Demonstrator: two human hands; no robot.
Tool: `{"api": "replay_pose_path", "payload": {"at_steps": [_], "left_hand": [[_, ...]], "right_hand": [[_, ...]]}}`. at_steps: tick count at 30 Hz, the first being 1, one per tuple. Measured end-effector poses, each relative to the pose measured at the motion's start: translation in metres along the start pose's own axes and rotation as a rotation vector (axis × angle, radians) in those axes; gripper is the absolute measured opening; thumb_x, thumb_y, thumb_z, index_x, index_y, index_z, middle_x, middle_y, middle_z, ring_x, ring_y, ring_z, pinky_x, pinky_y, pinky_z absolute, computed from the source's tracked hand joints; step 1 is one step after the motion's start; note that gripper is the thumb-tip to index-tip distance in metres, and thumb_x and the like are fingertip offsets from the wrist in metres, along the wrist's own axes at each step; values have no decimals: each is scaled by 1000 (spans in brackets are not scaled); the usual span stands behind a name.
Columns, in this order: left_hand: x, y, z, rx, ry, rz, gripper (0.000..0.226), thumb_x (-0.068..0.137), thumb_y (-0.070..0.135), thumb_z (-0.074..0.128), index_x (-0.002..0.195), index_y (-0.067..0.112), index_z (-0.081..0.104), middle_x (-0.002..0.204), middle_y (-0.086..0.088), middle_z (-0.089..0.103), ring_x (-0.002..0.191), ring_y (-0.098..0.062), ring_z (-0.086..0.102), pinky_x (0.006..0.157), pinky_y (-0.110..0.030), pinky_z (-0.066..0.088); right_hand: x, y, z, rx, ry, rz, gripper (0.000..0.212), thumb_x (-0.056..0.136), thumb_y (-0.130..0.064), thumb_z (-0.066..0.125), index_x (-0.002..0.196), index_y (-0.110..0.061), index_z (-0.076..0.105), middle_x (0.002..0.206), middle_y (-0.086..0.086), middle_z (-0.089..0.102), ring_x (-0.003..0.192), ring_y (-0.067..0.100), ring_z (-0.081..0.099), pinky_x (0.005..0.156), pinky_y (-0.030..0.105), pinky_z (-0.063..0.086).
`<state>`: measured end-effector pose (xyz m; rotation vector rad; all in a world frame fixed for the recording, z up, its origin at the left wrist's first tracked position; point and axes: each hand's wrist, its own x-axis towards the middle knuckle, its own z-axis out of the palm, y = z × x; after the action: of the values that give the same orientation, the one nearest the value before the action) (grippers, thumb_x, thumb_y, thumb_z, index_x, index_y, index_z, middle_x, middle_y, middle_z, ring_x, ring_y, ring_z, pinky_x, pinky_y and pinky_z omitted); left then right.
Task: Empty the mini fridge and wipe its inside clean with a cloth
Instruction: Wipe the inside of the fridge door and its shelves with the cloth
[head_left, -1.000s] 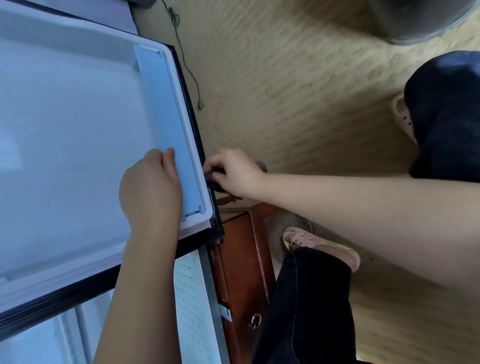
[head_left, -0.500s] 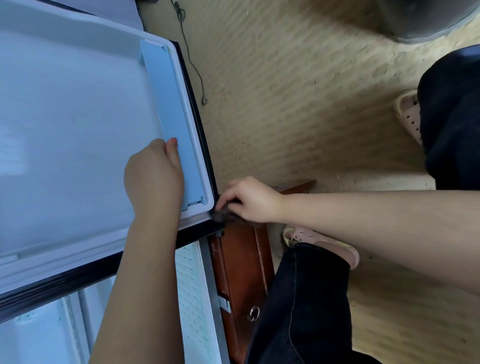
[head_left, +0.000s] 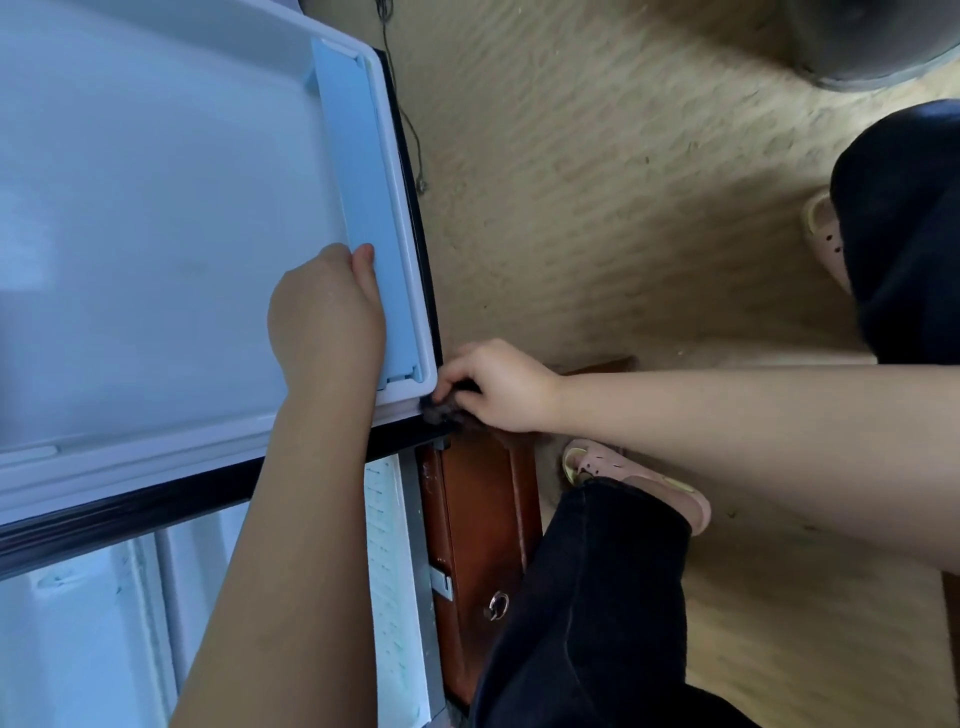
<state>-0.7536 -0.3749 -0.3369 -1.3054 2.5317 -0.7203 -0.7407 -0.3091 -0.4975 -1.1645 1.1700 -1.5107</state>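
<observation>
— Where is the cloth?

— The dark cloth is bunched against the corner of the open fridge door, at the door's five o'clock, where the white liner meets the black door seal. The right hand pinches it with curled fingers, knuckles up, its arm coming in from three o'clock.

— And the other hand?

— The left hand is at nine o'clock from the cloth, on the inner face of the door. It clasps the pale blue door shelf rail, thumb lying on the rail; the fingers themselves are hidden behind the back of the hand.

— The fridge itself?

— The door fills the frame from nine to twelve o'clock. The fridge cabinet shows at seven o'clock, white walls inside.

— What lies around it?

— Just beside the fridge, at six o'clock from the cloth, stands a brown wooden cabinet with a metal ring pull. Next to it are a dark trouser leg and a pink slipper. A thin cord trails on the tan floor at twelve o'clock.
</observation>
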Motion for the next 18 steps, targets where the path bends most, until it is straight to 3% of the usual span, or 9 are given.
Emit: {"api": "replay_pose_path", "payload": {"at_steps": [2, 6, 9, 12, 16, 18], "left_hand": [[-4, 1, -1, -10, -7, -9, 45, 104, 30, 32, 62, 13, 29, 57, -1, 31, 60, -22, 31, 56, -37, 6], [-13, 2, 0, -48, 3, 14, 38, 104, 30, 33, 75, 8, 41, 58, 0, 31, 65, -24, 36, 55, -32, 10], [-19, 7, -3, -62, -16, -1, 36, 104, 30, 32, 78, 8, 42, 60, 1, 31, 69, -25, 38, 58, -31, 18], [-26, 13, -9, -20, -28, -8, 34, 104, 29, 34, 84, 6, 49, 69, -6, 44, 74, -27, 41, 59, -34, 22], [-49, 35, -10, 6, 296, 9, 27, 91, 25, 60, 107, 3, 58, 97, -16, 57, 92, -36, 52, 61, -40, 35], [-69, 55, -8, -135, 413, 50, 19, 87, 21, 64, 98, 6, 59, 92, -13, 59, 85, -34, 54, 64, -39, 39]], "right_hand": [[-5, -2, -3, -45, -129, -2, 27, 87, 1, 58, 105, -12, 73, 111, 7, 68, 100, 18, 61, 88, 24, 45], [-22, -1, -24, -182, -256, 35, 28, 89, -1, 57, 108, -16, 72, 117, 2, 67, 106, 16, 61, 87, 15, 38], [-28, 1, -58, -336, -190, 107, 29, 91, -9, 57, 112, -24, 70, 119, -4, 66, 107, 15, 61, 85, 20, 43], [-32, -3, -94, -391, -65, 154, 27, 90, -9, 59, 111, -22, 70, 116, -2, 68, 106, 18, 62, 86, 21, 43], [-35, -21, -138, -261, 175, 226, 15, 83, -11, 68, 94, -20, 62, 97, 0, 68, 95, 20, 63, 84, 29, 46], [-36, -32, -156, -216, 249, 243, 18, 80, -15, 73, 85, -20, 57, 91, -1, 65, 90, 20, 62, 85, 31, 47]]}}
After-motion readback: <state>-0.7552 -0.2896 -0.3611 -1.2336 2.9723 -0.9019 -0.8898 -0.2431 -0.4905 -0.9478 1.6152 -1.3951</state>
